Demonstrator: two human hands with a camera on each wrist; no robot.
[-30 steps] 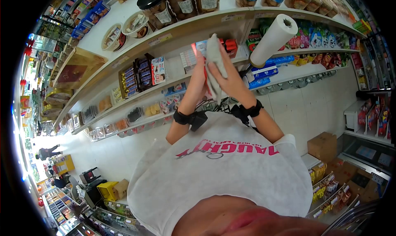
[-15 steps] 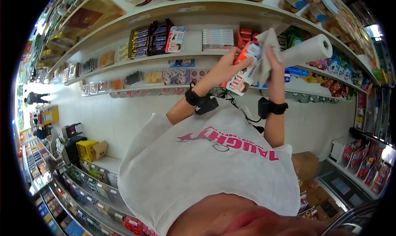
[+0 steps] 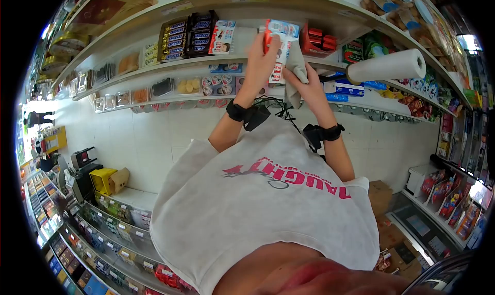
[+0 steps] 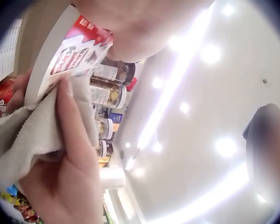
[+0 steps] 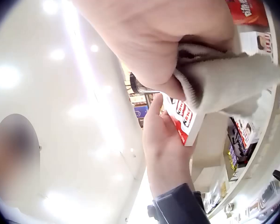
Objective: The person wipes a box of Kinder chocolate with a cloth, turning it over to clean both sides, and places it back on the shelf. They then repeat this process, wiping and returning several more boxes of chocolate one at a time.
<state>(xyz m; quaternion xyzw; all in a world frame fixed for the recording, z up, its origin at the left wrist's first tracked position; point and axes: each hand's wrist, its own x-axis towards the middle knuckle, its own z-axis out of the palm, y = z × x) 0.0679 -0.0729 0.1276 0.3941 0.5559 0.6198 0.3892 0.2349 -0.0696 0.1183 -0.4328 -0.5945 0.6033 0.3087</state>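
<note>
A red and white Kinder box (image 3: 277, 69) is held up before the shelf. The left hand (image 3: 259, 63) grips its left side, thumb over the front. A grey cloth (image 3: 295, 63) hangs at the box's right side, pinched by the right hand (image 3: 313, 91). In the left wrist view the right hand (image 4: 74, 172) presses the bunched cloth (image 4: 32, 135) to the box (image 4: 67, 58). The right wrist view has the cloth (image 5: 224, 84) in the right hand (image 5: 163, 42), and the left hand (image 5: 165, 144) behind the box (image 5: 186, 120).
Snickers boxes (image 3: 175, 40) and another Kinder box (image 3: 222, 37) stand on the shelf to the left. A red box (image 3: 317, 40) is at the right, near a white roll (image 3: 386, 67) jutting out. Packed trays (image 3: 188, 85) line the shelf below.
From half a second ago, the box has moved left and up, turned more upright, and the cloth has shifted left with the right hand. Earlier, both hands had the cloth and box pressed between them.
</note>
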